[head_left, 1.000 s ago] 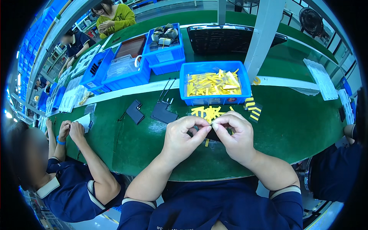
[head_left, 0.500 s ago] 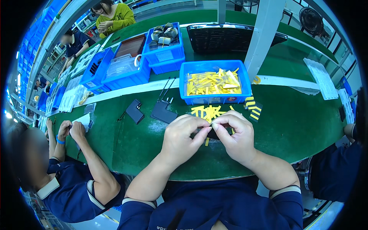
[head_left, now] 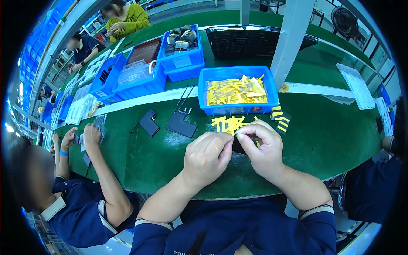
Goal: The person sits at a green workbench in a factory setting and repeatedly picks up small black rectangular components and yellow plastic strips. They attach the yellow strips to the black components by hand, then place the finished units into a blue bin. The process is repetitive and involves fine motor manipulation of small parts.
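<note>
Head view: both hands meet above the near edge of the green table (head_left: 127, 165), just in front of the person's chest. The left hand (head_left: 207, 154) is curled, thumb and fingers pressed together on a small dark part (head_left: 238, 146) that shows only as a sliver between the two hands. The right hand (head_left: 263, 148) faces it, fingertips (head_left: 240, 137) pinched on the same part from the other side; whether a yellow strip is caught in that pinch I cannot tell, since the fingers hide it.

Just beyond the hands lies a loose pile of yellow strips (head_left: 229, 123) on the table, and behind that a blue bin (head_left: 238, 108) full of more of them. A few more yellow strips (head_left: 279, 121) lie to the right of the pile. Two dark flat plates (head_left: 182, 124) (head_left: 149, 123) rest to the left of the bin. Further blue bins (head_left: 140, 80) stand towards the far left edge.

At the left edge a co-worker's hands (head_left: 78, 136) work over small pieces.

The likely risk: the part is tiny and mostly covered, so a slack pinch could let it drop off the near edge into the lap, and a wrist brushing forward could scatter the loose pile
</note>
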A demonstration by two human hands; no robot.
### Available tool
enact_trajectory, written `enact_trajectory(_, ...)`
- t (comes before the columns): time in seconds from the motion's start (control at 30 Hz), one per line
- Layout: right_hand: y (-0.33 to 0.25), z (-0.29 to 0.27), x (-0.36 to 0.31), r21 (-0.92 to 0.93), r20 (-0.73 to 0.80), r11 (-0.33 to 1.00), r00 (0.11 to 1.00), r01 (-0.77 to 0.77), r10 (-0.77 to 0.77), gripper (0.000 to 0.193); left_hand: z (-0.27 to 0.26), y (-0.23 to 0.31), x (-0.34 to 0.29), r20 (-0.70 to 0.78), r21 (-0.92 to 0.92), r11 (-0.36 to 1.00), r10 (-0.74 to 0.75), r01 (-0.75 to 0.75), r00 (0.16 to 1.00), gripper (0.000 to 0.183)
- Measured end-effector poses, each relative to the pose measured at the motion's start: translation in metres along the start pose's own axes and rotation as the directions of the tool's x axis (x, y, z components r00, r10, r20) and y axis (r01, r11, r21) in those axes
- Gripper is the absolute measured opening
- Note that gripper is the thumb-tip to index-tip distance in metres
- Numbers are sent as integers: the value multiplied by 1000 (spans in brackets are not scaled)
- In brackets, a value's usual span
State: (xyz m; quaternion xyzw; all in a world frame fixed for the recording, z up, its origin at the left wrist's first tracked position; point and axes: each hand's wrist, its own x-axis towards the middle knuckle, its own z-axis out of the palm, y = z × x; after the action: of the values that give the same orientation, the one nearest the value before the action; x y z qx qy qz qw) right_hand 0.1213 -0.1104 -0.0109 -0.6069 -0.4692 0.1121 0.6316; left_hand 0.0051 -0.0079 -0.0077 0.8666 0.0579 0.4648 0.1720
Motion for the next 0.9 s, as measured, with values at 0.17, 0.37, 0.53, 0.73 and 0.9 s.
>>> enact_trajectory(0.17,17,4,0,152,23,987,998,-55,52,5,2,-3,-2,31,42,999,8,-9,999,18)
enact_trajectory(0.37,31,6,-3,414,77,896,987,-161,142,7,3,-5,-3,52,76,997,27,-30,998,19)
enact_trajectory(0.53,37,1,-10,454,130,859,972,-236,197,9,6,-3,-4,90,107,993,46,-55,995,21)
enact_trajectory(0.73,37,0,-12,498,159,818,957,-289,242,10,7,-1,-6,115,132,987,74,-89,991,24)
enact_trajectory(0.9,38,0,-12,577,189,747,944,-330,271,11,8,0,-6,111,124,988,81,-95,991,25)
